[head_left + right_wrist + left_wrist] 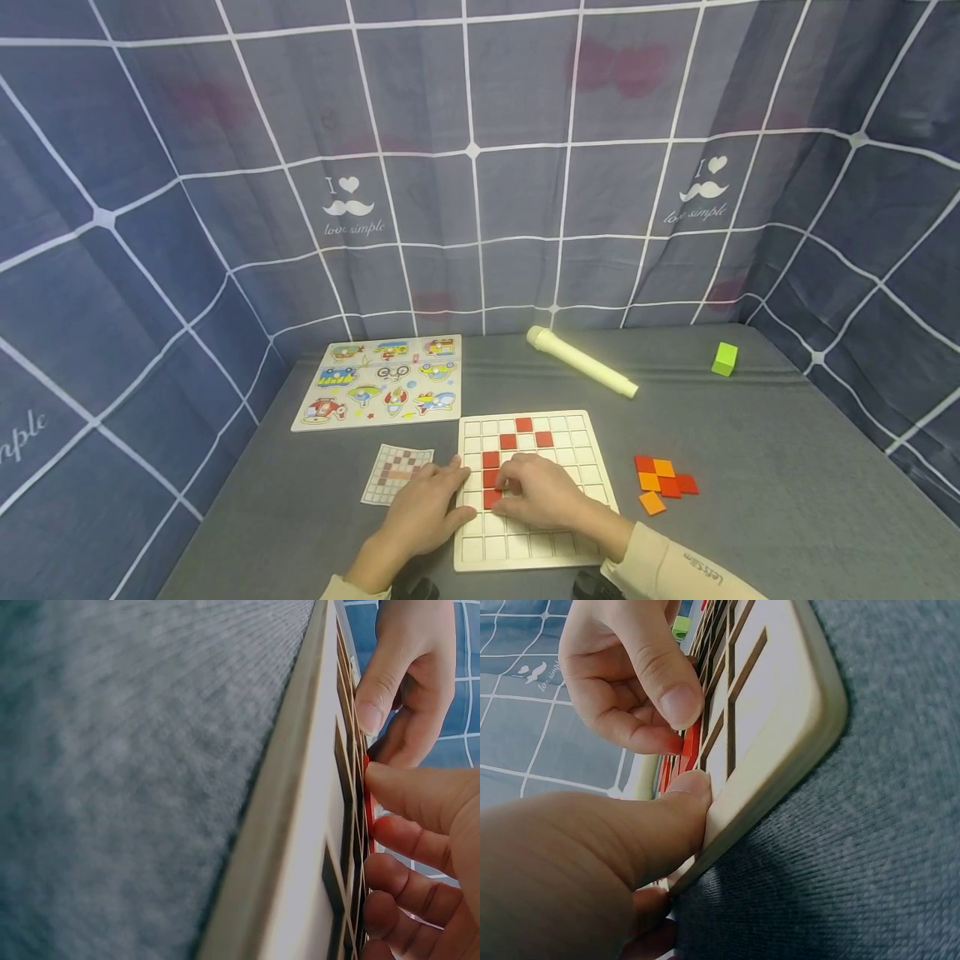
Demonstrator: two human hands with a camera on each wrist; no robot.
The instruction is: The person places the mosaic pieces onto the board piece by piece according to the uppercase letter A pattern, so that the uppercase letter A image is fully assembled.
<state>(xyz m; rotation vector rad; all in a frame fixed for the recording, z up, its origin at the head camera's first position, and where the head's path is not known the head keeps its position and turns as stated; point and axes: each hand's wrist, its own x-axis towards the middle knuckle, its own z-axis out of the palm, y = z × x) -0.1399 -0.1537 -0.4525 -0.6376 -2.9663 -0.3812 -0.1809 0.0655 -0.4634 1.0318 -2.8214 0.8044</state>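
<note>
A cream grid board (480, 550) lies flat, with several red square tiles (523, 425) in its cells. My left hand (426, 510) holds the board's left edge, its thumb on top of the rim. Over the board, my right hand (542, 492) pinches a red tile (369, 802) between thumb and forefinger, at the lower end of a column of red tiles near the left side. The right hand's other fingers are bent above the cells and hide part of the board. Left of the board lies a small pattern card (381, 492), partly behind my left hand.
Loose red and orange tiles (652, 503) lie right of the board. Behind it are a vehicle puzzle board (375, 414) at left and a pale yellow microphone-shaped stick (581, 360). A green block (724, 359) stands at back right. Checked curtains (517, 208) enclose the table.
</note>
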